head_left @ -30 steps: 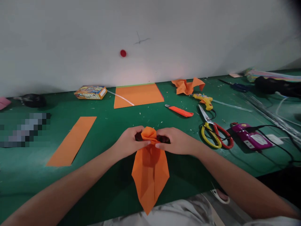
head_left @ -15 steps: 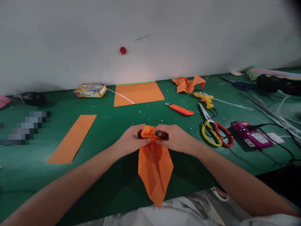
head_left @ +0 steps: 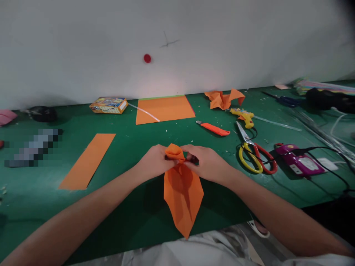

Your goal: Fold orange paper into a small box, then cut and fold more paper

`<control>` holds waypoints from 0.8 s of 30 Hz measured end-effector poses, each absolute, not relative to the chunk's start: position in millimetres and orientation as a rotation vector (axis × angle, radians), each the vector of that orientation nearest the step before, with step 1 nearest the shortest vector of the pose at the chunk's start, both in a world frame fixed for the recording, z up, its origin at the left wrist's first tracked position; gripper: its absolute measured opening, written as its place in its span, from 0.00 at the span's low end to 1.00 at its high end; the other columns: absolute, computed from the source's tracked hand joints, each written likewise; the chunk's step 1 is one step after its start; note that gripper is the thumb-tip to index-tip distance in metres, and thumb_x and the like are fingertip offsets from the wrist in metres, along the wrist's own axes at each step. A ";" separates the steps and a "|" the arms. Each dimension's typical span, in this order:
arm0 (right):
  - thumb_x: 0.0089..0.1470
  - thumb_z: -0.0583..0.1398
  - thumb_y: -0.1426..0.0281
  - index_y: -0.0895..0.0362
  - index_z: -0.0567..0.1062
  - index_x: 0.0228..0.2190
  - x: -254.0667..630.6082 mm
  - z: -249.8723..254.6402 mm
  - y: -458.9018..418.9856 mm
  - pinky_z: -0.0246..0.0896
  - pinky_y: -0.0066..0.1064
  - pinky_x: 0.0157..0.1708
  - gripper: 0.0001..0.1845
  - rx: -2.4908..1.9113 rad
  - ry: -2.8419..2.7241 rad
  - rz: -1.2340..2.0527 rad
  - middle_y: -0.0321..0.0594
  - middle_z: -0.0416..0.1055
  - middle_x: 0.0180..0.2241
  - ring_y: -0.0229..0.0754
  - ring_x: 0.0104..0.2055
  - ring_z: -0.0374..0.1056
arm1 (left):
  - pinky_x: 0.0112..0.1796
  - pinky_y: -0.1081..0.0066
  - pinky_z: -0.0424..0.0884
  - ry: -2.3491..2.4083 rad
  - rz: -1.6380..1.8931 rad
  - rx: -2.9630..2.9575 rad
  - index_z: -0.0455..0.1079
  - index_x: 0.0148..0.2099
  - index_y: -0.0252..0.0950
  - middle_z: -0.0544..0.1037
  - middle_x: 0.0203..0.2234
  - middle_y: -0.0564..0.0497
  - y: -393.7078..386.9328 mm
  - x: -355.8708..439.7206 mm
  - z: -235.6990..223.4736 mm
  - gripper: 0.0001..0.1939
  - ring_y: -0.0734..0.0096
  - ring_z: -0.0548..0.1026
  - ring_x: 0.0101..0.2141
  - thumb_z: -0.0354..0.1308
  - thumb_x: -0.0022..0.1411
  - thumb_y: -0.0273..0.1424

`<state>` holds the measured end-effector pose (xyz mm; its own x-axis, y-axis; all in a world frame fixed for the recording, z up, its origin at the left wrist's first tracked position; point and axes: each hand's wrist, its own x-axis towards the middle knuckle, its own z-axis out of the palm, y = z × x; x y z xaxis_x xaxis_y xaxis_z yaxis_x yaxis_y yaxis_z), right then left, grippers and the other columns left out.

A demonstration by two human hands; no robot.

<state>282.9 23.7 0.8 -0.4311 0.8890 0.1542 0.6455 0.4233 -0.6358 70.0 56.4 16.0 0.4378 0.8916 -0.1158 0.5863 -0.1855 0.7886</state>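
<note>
An orange paper piece [head_left: 183,195] hangs between my hands, its upper end gathered and rolled, its lower part spreading like a leaf down to a point. My left hand [head_left: 156,160] pinches the gathered part from the left side. From the right, my right hand [head_left: 203,160] is closed on the same spot, its fingertips close to those of the left. Some fingers are hidden behind the paper. Beyond the hands lies an orange utility knife [head_left: 215,129]. Scissors [head_left: 251,151] with one yellow and one red handle rest right of my right hand.
A flat orange strip [head_left: 88,160] lies at left. Stacked orange sheets [head_left: 165,111] and a yellow box [head_left: 108,105] sit by the wall. At right are crumpled orange paper [head_left: 223,99], a yellow glue gun [head_left: 244,117] and a purple power adapter [head_left: 301,160] with cables.
The paper's rolled top has turned slightly and tilts more to the left between my fingers. Its lower tip sits a little higher. The whole view has shifted slightly.
</note>
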 end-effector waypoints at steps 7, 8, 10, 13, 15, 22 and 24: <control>0.54 0.63 0.72 0.53 0.74 0.47 283.0 -1.5 28.4 0.59 0.29 0.31 0.17 -1.343 -2.090 0.826 0.33 0.75 0.30 0.39 0.31 0.70 | 0.31 0.68 0.73 1.173 0.604 1.815 0.73 0.52 0.42 0.81 0.34 0.53 59.3 73.1 13.8 0.26 0.61 0.79 0.34 0.65 0.49 0.30; 0.54 0.64 0.72 0.52 0.74 0.45 283.2 -1.2 28.8 0.59 0.29 0.31 0.15 -1.356 -2.058 0.848 0.33 0.75 0.30 0.39 0.31 0.70 | 0.32 0.68 0.74 1.149 0.618 1.790 0.69 0.56 0.42 0.81 0.34 0.54 59.5 72.7 12.6 0.30 0.62 0.80 0.33 0.66 0.49 0.30; 0.53 0.64 0.72 0.52 0.75 0.43 283.8 -0.7 29.5 0.60 0.29 0.31 0.14 -1.384 -2.001 0.870 0.33 0.75 0.30 0.39 0.31 0.71 | 0.32 0.67 0.75 1.111 0.611 1.752 0.65 0.56 0.42 0.80 0.33 0.55 60.0 71.8 10.2 0.31 0.63 0.80 0.32 0.67 0.49 0.31; 0.52 0.64 0.72 0.52 0.77 0.42 284.6 -0.3 30.8 0.61 0.30 0.31 0.13 -1.413 -1.969 0.860 0.34 0.76 0.30 0.40 0.31 0.71 | 0.36 0.65 0.77 1.054 0.613 1.694 0.65 0.50 0.41 0.81 0.37 0.53 62.0 70.9 5.7 0.25 0.61 0.82 0.37 0.68 0.50 0.31; 0.52 0.64 0.72 0.53 0.78 0.39 285.0 0.0 31.8 0.61 0.30 0.31 0.10 -1.419 -1.956 0.853 0.35 0.77 0.30 0.40 0.30 0.71 | 0.40 0.63 0.77 1.010 0.629 1.652 0.65 0.46 0.40 0.81 0.40 0.50 64.1 70.4 2.9 0.22 0.60 0.82 0.40 0.69 0.51 0.32; 0.52 0.64 0.68 0.55 0.76 0.28 288.2 -1.0 36.5 0.61 0.31 0.31 0.03 -1.414 -1.879 0.877 0.36 0.77 0.28 0.40 0.30 0.70 | 0.41 0.64 0.75 0.908 0.752 1.633 0.68 0.42 0.37 0.79 0.38 0.49 71.0 65.6 -1.4 0.19 0.65 0.78 0.38 0.70 0.52 0.35; 0.52 0.64 0.68 0.55 0.76 0.28 290.1 -3.4 39.1 0.61 0.31 0.31 0.03 -1.414 -1.862 0.897 0.35 0.76 0.28 0.40 0.30 0.71 | 0.39 0.67 0.75 0.902 0.842 1.586 0.67 0.41 0.37 0.78 0.38 0.51 72.5 63.5 -4.6 0.20 0.68 0.78 0.37 0.71 0.50 0.35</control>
